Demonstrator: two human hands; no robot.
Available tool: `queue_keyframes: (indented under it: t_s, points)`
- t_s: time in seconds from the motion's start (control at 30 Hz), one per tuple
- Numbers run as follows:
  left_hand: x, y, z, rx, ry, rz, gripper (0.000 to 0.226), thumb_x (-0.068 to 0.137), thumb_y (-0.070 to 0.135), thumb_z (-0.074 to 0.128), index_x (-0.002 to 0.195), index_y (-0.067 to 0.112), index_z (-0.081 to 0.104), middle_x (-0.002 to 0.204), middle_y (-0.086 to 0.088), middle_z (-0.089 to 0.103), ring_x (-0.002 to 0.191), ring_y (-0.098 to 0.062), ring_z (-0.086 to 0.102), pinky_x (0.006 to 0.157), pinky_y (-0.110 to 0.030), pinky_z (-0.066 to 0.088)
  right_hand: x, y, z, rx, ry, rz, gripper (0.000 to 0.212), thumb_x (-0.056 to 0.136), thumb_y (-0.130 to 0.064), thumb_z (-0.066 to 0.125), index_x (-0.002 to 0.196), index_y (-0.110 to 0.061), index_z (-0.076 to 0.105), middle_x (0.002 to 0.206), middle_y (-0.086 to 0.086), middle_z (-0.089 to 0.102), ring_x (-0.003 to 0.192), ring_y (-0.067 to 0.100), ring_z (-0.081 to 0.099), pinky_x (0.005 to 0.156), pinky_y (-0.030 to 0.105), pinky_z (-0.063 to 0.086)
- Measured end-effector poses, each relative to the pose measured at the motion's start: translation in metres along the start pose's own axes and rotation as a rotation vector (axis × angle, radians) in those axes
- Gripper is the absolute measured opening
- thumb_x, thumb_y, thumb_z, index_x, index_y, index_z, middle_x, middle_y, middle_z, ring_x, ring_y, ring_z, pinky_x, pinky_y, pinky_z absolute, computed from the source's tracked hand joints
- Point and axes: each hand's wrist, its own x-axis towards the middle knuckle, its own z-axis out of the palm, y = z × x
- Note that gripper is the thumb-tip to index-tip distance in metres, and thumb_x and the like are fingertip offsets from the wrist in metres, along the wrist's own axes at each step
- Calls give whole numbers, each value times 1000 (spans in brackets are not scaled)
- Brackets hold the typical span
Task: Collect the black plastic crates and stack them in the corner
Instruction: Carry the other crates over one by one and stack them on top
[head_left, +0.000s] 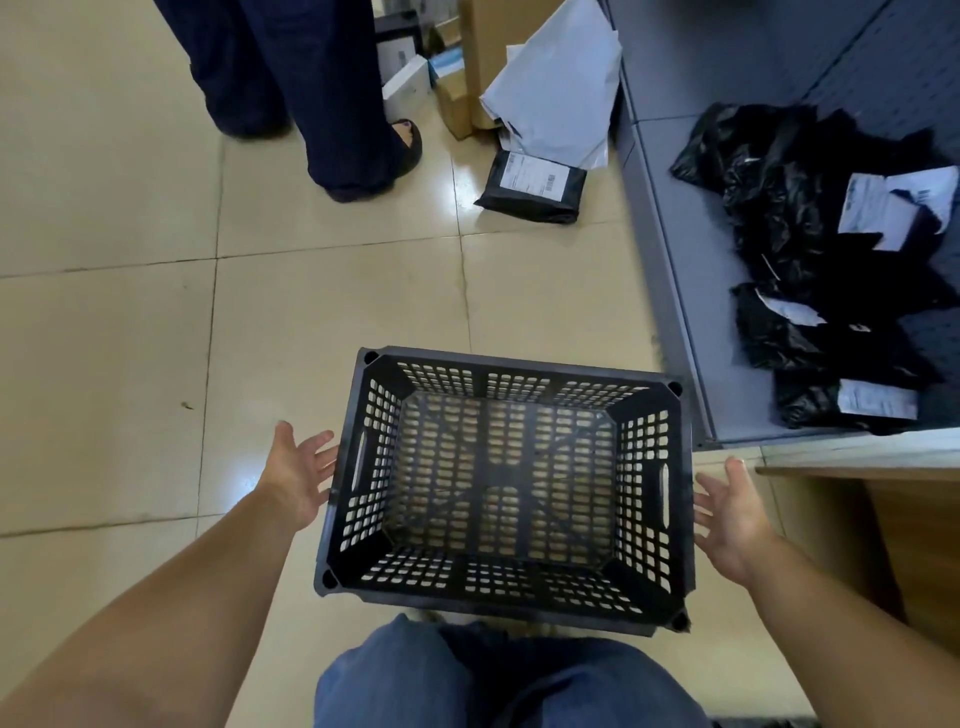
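Observation:
A black plastic crate (337, 519) with perforated walls and floor sits upright on the beige tiled floor just in front of my knees, and nothing lies inside it. My left hand (298, 475) is beside its left wall, palm turned toward it, fingers spread and straight, close to the wall or just touching it. On the other side my right hand (732, 519) hovers next to the right wall, fingers likewise spread, with a small gap to the rim. Neither hand grips the crate.
A grey metal shelf (691, 291) at the right carries black plastic mailer bags (810, 260). A black parcel (530, 187), white mailers and cardboard boxes lie on the floor ahead. Another person's legs (332, 104) stand at the upper left. A wooden surface (909, 499) is at the right.

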Motion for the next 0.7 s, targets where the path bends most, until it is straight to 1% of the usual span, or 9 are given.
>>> queue_keyframes:
  t_s: [0.1, 0.2, 0.27, 0.33, 0.43, 0.47, 0.53, 0.6, 0.7]
  points:
    - [-5, 6, -2, 31, 6, 0, 77, 91, 67, 8, 140, 20, 43, 140, -9, 49, 133, -26, 41, 111, -50, 25, -3, -4, 2, 36, 11, 4, 75, 92, -64, 13, 148, -16, 29, 145, 15, 40, 135, 33, 34, 112, 51, 18]
    - [-20, 16, -7, 49, 15, -5, 78, 90, 69, 8, 139, 20, 46, 135, -8, 52, 127, -24, 44, 104, -47, 30, -18, -12, 2, 46, 25, 15, 77, 91, -65, 12, 147, -16, 31, 143, 14, 42, 130, 30, 37, 112, 52, 18]
    - [-35, 26, -14, 55, 22, -6, 80, 90, 69, 8, 136, 19, 49, 132, -7, 55, 122, -23, 47, 102, -46, 31, -34, -18, 2, 55, 31, 24, 79, 90, -66, 12, 146, -14, 33, 136, 12, 46, 123, 28, 40, 111, 52, 19]
    - [-56, 37, -23, 55, 26, -7, 80, 89, 70, 8, 128, 16, 53, 127, -6, 58, 119, -22, 49, 101, -45, 33, -57, -26, 2, 53, 36, 23, 80, 90, -66, 11, 144, -12, 36, 126, 11, 49, 116, 26, 41, 109, 52, 22]
    - [-96, 55, -37, 40, 38, -14, 80, 88, 70, 9, 123, 14, 55, 114, -6, 61, 112, -22, 52, 93, -44, 36, -100, -38, 3, 32, 40, 17, 79, 91, -65, 10, 138, -10, 44, 117, 11, 54, 111, 27, 45, 99, 48, 31]
    - [-111, 62, -42, 29, 46, -19, 81, 88, 71, 10, 123, 14, 56, 113, -7, 62, 111, -22, 53, 92, -45, 37, -115, -42, 3, 25, 42, 19, 80, 91, -65, 10, 136, -10, 46, 115, 11, 55, 110, 27, 46, 95, 47, 32]
    - [-142, 74, -55, 13, 54, -25, 84, 87, 72, 10, 122, 13, 57, 116, -8, 62, 113, -23, 53, 94, -46, 38, -147, -52, 5, 8, 45, 27, 80, 90, -67, 10, 133, -11, 49, 112, 11, 56, 109, 27, 47, 91, 46, 32]
    - [-172, 85, -69, -1, 50, -24, 84, 87, 71, 10, 122, 12, 58, 114, -9, 62, 114, -24, 51, 95, -46, 37, -179, -62, 8, 0, 48, 37, 81, 89, -70, 11, 132, -13, 49, 116, 9, 52, 109, 26, 44, 93, 47, 33]
    - [-218, 100, -94, -35, 41, -21, 84, 88, 70, 8, 118, 11, 59, 109, -10, 62, 113, -25, 51, 94, -45, 36, -228, -78, 13, -45, 55, 27, 83, 86, -73, 11, 134, -15, 48, 121, 9, 50, 111, 27, 44, 101, 49, 31]
